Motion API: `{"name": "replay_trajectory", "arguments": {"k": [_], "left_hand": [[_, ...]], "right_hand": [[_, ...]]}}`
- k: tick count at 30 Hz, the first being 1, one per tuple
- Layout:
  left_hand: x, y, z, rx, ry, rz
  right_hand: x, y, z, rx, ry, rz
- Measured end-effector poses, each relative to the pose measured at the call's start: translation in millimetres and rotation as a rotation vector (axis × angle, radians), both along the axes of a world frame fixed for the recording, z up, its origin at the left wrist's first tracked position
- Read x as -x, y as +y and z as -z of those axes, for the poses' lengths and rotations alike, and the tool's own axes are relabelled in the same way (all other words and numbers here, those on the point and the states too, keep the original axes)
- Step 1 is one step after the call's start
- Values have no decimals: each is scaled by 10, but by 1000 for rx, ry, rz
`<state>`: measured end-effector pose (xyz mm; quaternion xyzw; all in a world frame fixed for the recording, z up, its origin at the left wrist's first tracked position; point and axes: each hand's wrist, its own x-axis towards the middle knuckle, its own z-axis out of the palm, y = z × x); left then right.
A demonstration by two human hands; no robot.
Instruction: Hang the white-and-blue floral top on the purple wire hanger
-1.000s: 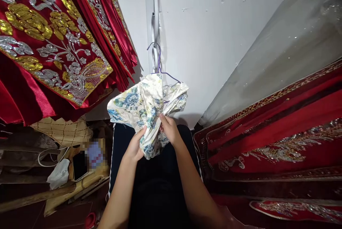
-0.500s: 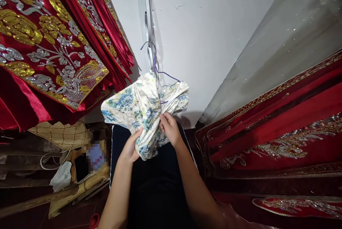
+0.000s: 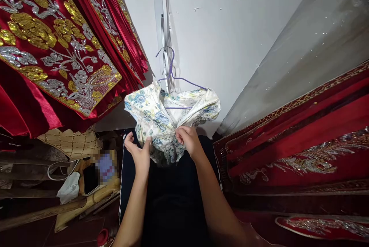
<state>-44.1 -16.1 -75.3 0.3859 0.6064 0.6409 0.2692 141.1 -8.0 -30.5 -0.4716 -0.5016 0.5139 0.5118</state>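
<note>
1. Floral garment (image 3: 155,114), on a purple hanger (image 3: 178,108), before a white wall (image 3: 219,47); its lower part lies over the person's dark-clothed lap.
2. Right hand (image 3: 189,141): fingers curled closed, pinching the garment's front at the base of the neck opening.
3. Left hand (image 3: 140,156): fingers spread wide at the garment's lower left edge; whether the thumb touches cannot be told.
4. Red embroidered cloth (image 3: 72,55), upper left.
5. Phone (image 3: 91,179), lower left, beside a crumpled white bag (image 3: 69,188).

Dark navy trousers (image 3: 208,159) carry a white stripe (image 3: 121,189) down each outer side; both forearms (image 3: 135,201) are bare.
</note>
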Motion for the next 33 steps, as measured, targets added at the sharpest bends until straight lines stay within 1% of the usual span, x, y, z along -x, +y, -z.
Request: {"name": "replay_trajectory", "arguments": {"k": [1, 2, 5, 6, 7, 10, 13, 15, 17, 19, 23, 25, 26, 28, 29, 30, 31, 33], "left_hand": [[-52, -21, -25, -30, 93, 39], [-115, -42, -56, -46, 154, 137], [-333, -78, -139, -31, 192, 506], [-399, -80, -157, -17, 193, 579], [-453, -79, -171, -8, 200, 614], [-536, -75, -203, -17, 245, 627], [-547, -88, -222, -85, 272, 624], [-562, -101, -208, -131, 292, 623], [-600, -101, -162, -150, 325, 619], [-655, -78, -83, -140, 363, 612], [-754, 7, 118, -94, 409, 624], [-771, 42, 183, -70, 407, 642], [-769, 58, 189, -57, 405, 654], [-751, 100, 115, -46, 390, 681], [-736, 132, 25, -57, 370, 690], [-719, 175, -101, -85, 343, 696], [-699, 228, -262, -134, 310, 689], [-657, 362, -658, -277, 278, 667]], "right_hand": [[18, 0, 3, 4, -29, -21], [41, 2, 8, 2, -49, -34], [104, 12, 19, -30, -61, -63], [113, 11, 13, -42, -60, -79], [112, 7, 1, -53, -67, -96], [51, -26, -58, -38, -86, -157], [-48, -48, -110, 90, 15, -210], [-99, -13, -151, 148, 98, -176], [-127, 86, -238, 136, 133, -93], [-140, 247, -402, 84, 142, -8], [-159, 623, -893, -62, 174, 118], [-167, 737, -1106, -144, 185, 157], [-168, 759, -1180, -183, 187, 168], [-168, 737, -1255, -237, 174, 169], [-167, 701, -1262, -249, 162, 157], [-166, 656, -1258, -252, 145, 139], [-167, 607, -1248, -251, 123, 126], [-169, 517, -1235, -259, 69, 114]]}}
